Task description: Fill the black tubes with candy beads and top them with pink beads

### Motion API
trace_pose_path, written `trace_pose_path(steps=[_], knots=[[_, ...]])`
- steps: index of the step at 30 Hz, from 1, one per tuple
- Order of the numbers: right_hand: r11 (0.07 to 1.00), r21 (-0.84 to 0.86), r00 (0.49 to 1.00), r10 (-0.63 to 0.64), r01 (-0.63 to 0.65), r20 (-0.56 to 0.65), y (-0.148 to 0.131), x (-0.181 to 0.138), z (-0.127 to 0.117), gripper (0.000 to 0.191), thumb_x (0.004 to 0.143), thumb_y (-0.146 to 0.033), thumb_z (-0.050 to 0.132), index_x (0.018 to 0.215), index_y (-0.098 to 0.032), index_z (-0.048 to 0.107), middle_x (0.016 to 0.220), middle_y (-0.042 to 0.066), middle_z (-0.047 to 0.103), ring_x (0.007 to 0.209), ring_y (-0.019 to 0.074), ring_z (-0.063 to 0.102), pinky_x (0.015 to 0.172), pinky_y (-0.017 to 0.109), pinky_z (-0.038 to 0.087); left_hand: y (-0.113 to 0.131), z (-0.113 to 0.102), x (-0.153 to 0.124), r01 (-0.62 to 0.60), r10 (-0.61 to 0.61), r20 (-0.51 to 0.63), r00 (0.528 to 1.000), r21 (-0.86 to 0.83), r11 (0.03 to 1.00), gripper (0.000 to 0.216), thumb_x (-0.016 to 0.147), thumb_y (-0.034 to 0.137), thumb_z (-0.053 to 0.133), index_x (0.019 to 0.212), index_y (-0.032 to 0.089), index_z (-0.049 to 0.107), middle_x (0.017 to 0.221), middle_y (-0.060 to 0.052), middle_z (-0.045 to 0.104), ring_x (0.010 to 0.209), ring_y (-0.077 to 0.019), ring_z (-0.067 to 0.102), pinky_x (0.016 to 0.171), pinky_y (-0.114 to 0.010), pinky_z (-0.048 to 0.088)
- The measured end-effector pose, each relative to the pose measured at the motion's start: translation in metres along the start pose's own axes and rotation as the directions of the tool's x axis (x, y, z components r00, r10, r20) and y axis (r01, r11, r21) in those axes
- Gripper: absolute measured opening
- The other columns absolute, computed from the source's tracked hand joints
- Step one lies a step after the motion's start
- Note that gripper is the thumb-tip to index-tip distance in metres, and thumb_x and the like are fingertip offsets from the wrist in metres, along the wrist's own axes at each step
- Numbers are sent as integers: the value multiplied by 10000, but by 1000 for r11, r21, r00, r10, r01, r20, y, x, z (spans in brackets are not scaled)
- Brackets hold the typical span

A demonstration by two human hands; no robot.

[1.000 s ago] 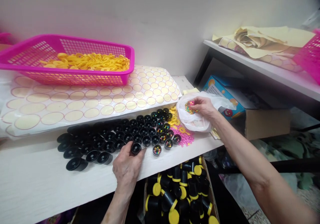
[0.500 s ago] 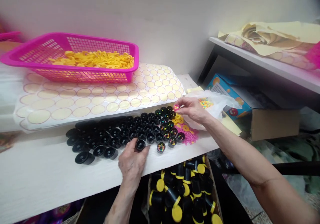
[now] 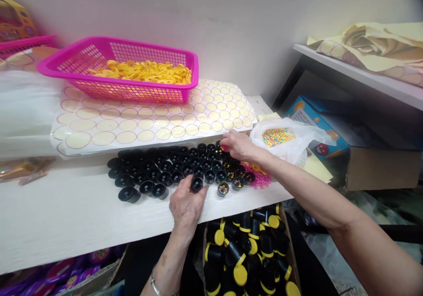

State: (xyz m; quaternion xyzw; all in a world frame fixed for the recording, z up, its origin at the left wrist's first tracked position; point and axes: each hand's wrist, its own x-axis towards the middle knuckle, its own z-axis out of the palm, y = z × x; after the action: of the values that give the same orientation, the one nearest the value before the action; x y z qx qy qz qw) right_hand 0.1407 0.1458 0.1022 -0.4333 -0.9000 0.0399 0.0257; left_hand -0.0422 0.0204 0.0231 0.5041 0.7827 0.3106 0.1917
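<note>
- Partly, the right hand (image 3: 237, 144) is hiding what it is pinching: only a pink tip of a scoop (image 3: 224, 147) is peeping out past the fingertips, so its shape is hard to make out.
- The scoop is pointing left, its visible end hovering over the far right corner of the cups (image 3: 178, 170).
- The cups are standing mouth-up in rows on the shelf (image 3: 66, 212); a few near ones are showing coloured beads inside.
- The right hand is reaching in palm-down, fingers closing on the scoop, forearm stretching in from the lower right.
- The left hand (image 3: 187, 201) is resting at the shelf's front edge, fingers curling loosely, fingertips touching one front-row cup (image 3: 197, 183); I cannot tell whether it is gripping it.
- A bag (image 3: 291, 139) of beads is lying open just right of the right hand.
- A basket (image 3: 122, 69) of yellow rings is sitting behind.
</note>
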Motion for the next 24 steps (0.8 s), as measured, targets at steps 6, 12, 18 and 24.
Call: trace_pose_path(steps=[6,12,18,24], knots=[[996,-87,1000,-21,21,7,1,1,1,201,728,-44,471,718,-180,619,866,100,615,883,226,474,604,303,306,-3,1,0,4,-4,8,1000,-24,1000,490,649,488,653,1087,269,659,880,-16,677,802,-207,628,790,-332,484],[906,423,964,134,-25,-231,22,-25,-11,114,749,-161,550,785,-173,658,824,36,640,831,170,540,738,304,402,-3,0,0,27,-26,21,999,-26,999,497,645,483,657,1095,272,657,862,-14,674,814,-215,628,801,-342,484],[667,695,732,611,-271,-301,86,-84,-9,166,668,-265,640,789,-156,677,747,31,667,703,166,573,662,292,436,1,-1,0,15,-14,9,1000,-25,1000,476,652,479,654,1077,264,665,859,-18,673,812,-214,628,800,-334,482],[835,23,825,547,-550,-138,103,-84,-4,165,666,-136,518,705,-172,674,790,80,685,743,186,573,621,268,348,-1,-1,1,23,-24,36,999,18,1000,516,659,497,643,1118,261,645,883,-26,681,830,-228,631,784,-343,484]])
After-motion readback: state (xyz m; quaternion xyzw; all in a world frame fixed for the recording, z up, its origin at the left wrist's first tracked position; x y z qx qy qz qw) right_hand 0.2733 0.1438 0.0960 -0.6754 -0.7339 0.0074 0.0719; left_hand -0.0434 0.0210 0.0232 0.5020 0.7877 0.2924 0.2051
